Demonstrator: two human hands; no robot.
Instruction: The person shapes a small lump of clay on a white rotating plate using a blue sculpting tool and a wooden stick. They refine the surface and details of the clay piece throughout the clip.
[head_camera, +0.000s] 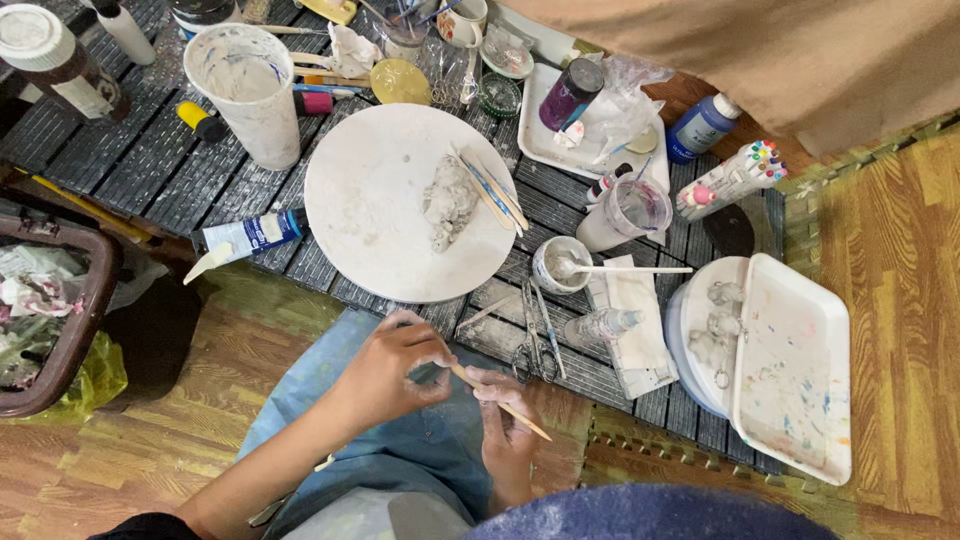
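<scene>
Wooden stick (500, 403): we see it slanting between both hands, held over the lap, just below the table edge
Left hand (385, 370): fingers pinched around the stick's upper end
Right hand (503, 432): fingers closed on its middle
Round board (400, 200): on the table ahead; grey clay lump (449, 203) on it, brushes (495, 192) beside
Scissors (532, 345): near the right hand
</scene>
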